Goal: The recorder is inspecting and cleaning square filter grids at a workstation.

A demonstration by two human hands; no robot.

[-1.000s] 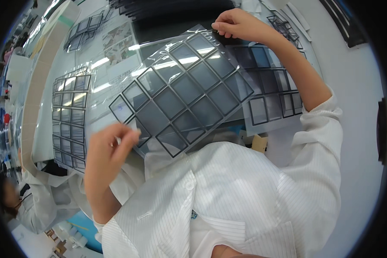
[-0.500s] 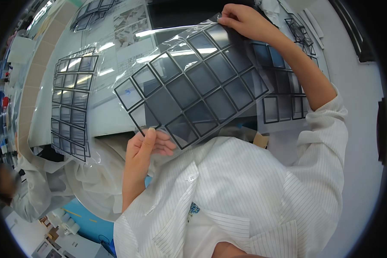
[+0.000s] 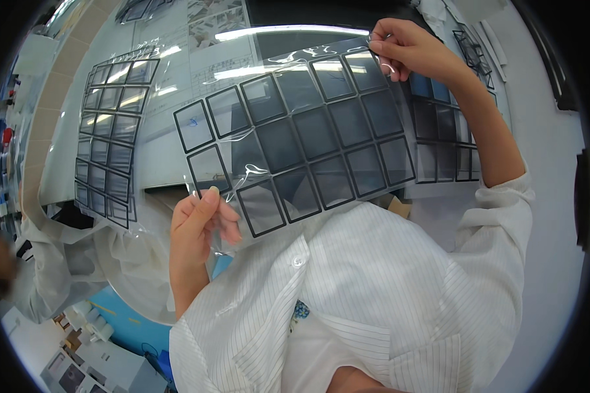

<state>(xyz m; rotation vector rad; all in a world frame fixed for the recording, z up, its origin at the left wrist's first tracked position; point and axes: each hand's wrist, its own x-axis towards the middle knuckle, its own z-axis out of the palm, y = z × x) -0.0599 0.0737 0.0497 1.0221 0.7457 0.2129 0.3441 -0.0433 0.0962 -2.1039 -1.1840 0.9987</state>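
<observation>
Stretched in front of my body is a clear plastic sheet (image 3: 311,131) bearing rows of black rectangular frames. One frame position in the top row and one in the middle row look bare, without a black outline. My left hand (image 3: 198,226) pinches the sheet's lower left edge between thumb and fingers, the other fingers loosely curled behind it. At the upper right corner, my right hand (image 3: 416,52) holds the film in a thumb-and-finger grip. The sheet is tilted, its right end higher, and glossy reflections run across it.
Similar framed sheets (image 3: 115,128) lie at the left, and more sheets (image 3: 442,124) are under my right forearm. Behind the held sheet are a black panel (image 3: 308,14) and a printed paper (image 3: 216,26) on the pale table. Another person's sleeve (image 3: 65,262) is at the left.
The sheet has turned clockwise and lies closer to level. My right hand has moved right and down, my left hand slightly left; both still grip it.
</observation>
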